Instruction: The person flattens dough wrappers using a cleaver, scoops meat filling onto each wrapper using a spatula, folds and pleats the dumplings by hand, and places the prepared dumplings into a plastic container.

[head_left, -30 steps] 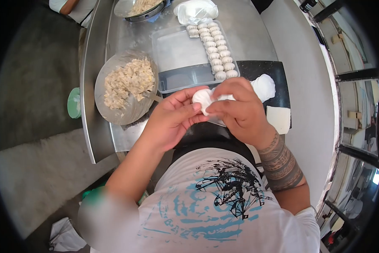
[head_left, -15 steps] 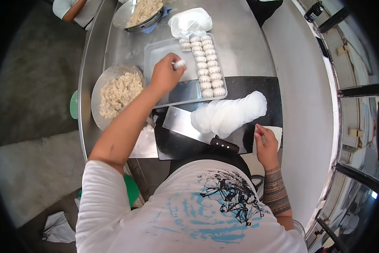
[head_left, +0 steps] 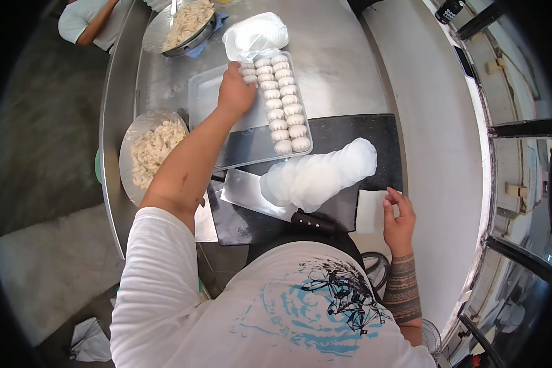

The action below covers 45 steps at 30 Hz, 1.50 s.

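My left hand (head_left: 236,91) reaches into a clear plastic tray (head_left: 202,98). Its fingers are closed round a small white pleated dumpling (head_left: 249,79) at the start of the third row. Two long rows of similar dumplings (head_left: 289,99) lie along the tray's right side. My right hand (head_left: 401,218) is beside a white flat rectangle (head_left: 370,214), thumb and fingers apart, with nothing visible in it. A fanned stack of thin round dough wrappers (head_left: 325,178) lies on the black board (head_left: 349,132), partly over the blade of a cleaver (head_left: 245,189).
A plastic-lined bowl of pale filling (head_left: 156,150) stands left of the tray. Another bowl of filling (head_left: 187,27) and a white plastic-wrapped bundle (head_left: 257,34) are at the back of the steel table (head_left: 331,73). Another person's arm (head_left: 96,23) shows at upper left.
My left hand has carried the dumpling away from me to the third row in the tray. My right hand has shifted slightly right and down, its fingers more apart. The view has shifted a little.
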Available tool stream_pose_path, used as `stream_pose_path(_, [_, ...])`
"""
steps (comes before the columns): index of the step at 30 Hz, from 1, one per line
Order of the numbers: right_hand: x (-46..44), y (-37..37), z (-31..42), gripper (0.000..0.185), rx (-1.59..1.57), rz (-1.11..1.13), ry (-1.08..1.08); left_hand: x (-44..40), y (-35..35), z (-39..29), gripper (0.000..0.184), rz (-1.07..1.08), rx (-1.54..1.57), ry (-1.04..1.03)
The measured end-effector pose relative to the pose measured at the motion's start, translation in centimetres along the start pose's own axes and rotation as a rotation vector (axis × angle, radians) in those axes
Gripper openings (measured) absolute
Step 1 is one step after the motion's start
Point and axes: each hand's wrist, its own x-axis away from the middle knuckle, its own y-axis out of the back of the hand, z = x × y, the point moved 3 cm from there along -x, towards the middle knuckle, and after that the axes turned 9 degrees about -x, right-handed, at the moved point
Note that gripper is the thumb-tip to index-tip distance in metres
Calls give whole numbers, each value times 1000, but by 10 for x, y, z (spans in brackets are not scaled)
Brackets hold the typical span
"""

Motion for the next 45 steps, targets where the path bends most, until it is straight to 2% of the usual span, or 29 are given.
stream_pose_path(1, [-1,1,-1,29,6,2,-4,-2,0,0,72,1,25,51])
stream_pose_path(4, [-7,1,2,29,16,28,31,-2,3,-5,89,-27,54,-11])
stream_pose_path(7, [-17,-6,11,23,28,72,104,1,12,-4,97,43,58,69])
stream_pose_path(10, [-23,-16,16,14,46,130,145,17,35,-4,102,120,-85,49])
stream_pose_path(13, [-38,-32,15,8,22,195,171,40,65,2,96,149,-153,-60])
stream_pose_path(16, [-45,-56,20,9,-16,275,187,88,125,-31,77,224,162,103])
stream_pose_path(19, [-43,-88,35,10,-38,384,244,141,171,-52,58,217,326,110])
stream_pose_path(22, [-32,-122,52,16,-30,472,286,194,184,-53,47,158,598,99])
stream_pose_path(24, [-30,-141,58,20,17,478,317,227,185,-55,45,134,688,143])
stream_pose_path(25, [-32,-148,62,27,42,487,254,242,183,-56,44,122,735,163])
stream_pose_path(28, [-38,-157,73,31,173,474,183,279,173,-56,41,133,806,185])
stream_pose_path(31, [-41,-166,70,38,252,527,195,307,161,-52,39,186,858,262])
stream_pose_path(37, [-58,-167,59,30,230,673,60,331,155,-44,38,280,865,367])
stream_pose_path(40, [-58,-162,56,21,169,662,70,338,150,-37,40,331,882,369])
stream_pose_path(43, [-59,-149,53,16,261,453,172,339,147,-32,40,357,894,356])
stream_pose_path(45, [-55,-139,54,15,161,331,153,337,146,-30,39,360,895,347])
